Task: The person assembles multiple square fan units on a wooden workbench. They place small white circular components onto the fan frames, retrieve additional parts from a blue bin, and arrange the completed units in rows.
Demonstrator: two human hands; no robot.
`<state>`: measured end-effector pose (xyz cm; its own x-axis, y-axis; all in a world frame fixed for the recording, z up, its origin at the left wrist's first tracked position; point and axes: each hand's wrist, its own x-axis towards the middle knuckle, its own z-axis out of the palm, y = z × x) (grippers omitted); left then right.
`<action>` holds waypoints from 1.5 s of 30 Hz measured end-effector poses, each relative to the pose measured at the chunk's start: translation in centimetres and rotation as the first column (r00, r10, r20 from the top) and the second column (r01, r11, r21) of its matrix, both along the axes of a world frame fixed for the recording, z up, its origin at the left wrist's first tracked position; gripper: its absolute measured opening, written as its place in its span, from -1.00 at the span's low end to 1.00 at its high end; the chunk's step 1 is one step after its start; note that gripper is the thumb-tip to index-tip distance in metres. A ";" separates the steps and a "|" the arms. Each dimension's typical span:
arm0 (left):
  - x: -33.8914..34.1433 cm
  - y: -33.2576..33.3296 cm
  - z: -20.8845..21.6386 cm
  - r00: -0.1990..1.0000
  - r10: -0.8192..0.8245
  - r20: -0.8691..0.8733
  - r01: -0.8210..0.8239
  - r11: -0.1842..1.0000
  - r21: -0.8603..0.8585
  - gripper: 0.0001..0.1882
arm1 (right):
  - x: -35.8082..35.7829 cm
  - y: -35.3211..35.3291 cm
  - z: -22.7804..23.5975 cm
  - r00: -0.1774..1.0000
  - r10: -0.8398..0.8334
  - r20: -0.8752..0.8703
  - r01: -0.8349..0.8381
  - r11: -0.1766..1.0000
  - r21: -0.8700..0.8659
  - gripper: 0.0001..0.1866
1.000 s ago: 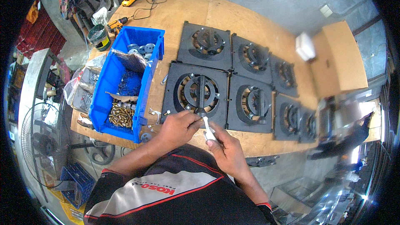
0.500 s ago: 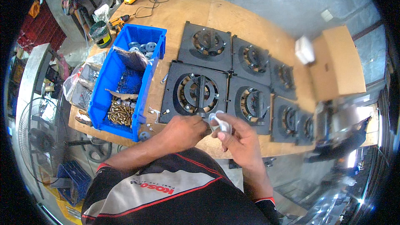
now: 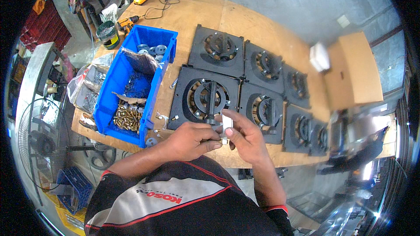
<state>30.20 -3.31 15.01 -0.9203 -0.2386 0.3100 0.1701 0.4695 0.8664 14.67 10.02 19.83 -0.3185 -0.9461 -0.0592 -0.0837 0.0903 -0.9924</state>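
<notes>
In front of my chest, both hands meet above the table's near edge. My right hand point(image 3: 250, 142) pinches a small white roll point(image 3: 227, 124), apparently tape, between thumb and fingers, its edge turned toward me. Beside it, my left hand point(image 3: 192, 140) is closed, its thumb and fingertips at the roll's lower end. A tiny pale piece shows at those fingertips, too small to name. Just beyond the hands lies a black square burner plate point(image 3: 181, 105) with a round ring and a bar across it.
Several similar plates point(image 3: 262, 57) cover the table's middle and right. Left stands a blue bin point(image 3: 151, 100) holding brass fittings point(image 3: 127, 118) and grey discs point(image 3: 160, 50). Behind it are a drill point(image 3: 128, 22) and a bucket point(image 3: 107, 36). A cardboard box point(image 3: 361, 70) stands far right.
My right hand has turned the white roll from showing its open face to edge-on. My left hand has shifted slightly, its thumb now showing below the fingers.
</notes>
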 end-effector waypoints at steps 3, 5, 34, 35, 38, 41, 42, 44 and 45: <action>0.1 -0.3 -0.1 0.999 -0.007 -0.043 0.012 0.995 0.101 -0.81 | -0.3 0.9 -1.2 0.986 0.057 -0.156 -0.056 0.998 0.012 -0.55; 0.4 -0.2 -0.7 0.999 -0.002 -0.046 0.013 0.973 0.229 -0.82 | 0.0 1.0 -1.0 0.985 0.070 -0.155 -0.064 0.997 0.045 -0.56; -1.1 1.1 -4.2 0.946 0.217 0.240 -0.321 0.731 0.602 -0.79 | 2.3 1.6 -0.9 0.900 0.058 -0.432 0.009 0.988 0.151 -0.36; -1.1 1.2 -4.1 0.936 0.232 0.265 -0.346 0.747 0.568 -0.80 | 2.3 1.7 -0.5 0.917 0.069 -0.393 0.004 0.984 0.181 -0.35; -1.4 1.0 -4.2 0.919 0.350 0.182 -0.391 0.874 0.290 -0.81 | 1.6 2.3 -1.6 0.957 0.092 -0.274 -0.041 0.981 0.189 -0.31; -1.2 0.9 -3.5 0.926 0.351 0.138 -0.366 0.925 0.101 -0.82 | 1.3 3.1 -2.1 0.988 0.105 -0.113 -0.082 0.979 0.189 -0.30; -1.2 0.9 -3.7 0.930 0.344 0.128 -0.355 0.931 0.078 -0.83 | 1.2 3.3 -2.1 0.993 0.106 -0.052 -0.094 0.976 0.195 -0.31; -1.4 0.8 -4.1 0.939 0.326 0.107 -0.332 0.943 0.034 -0.83 | 1.2 3.6 -1.6 0.993 0.098 0.060 -0.105 0.985 0.136 -0.33; -1.3 0.8 -4.3 0.946 0.314 0.077 -0.314 0.949 -0.008 -0.82 | 1.1 3.7 -1.4 0.989 0.095 0.116 -0.108 0.988 0.107 -0.34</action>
<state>28.91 -2.50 10.76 -0.8195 -0.5204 0.2400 -0.0522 0.4849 0.8730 15.82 13.68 18.43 -0.2067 -0.9585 -0.1964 0.0108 0.1985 -0.9800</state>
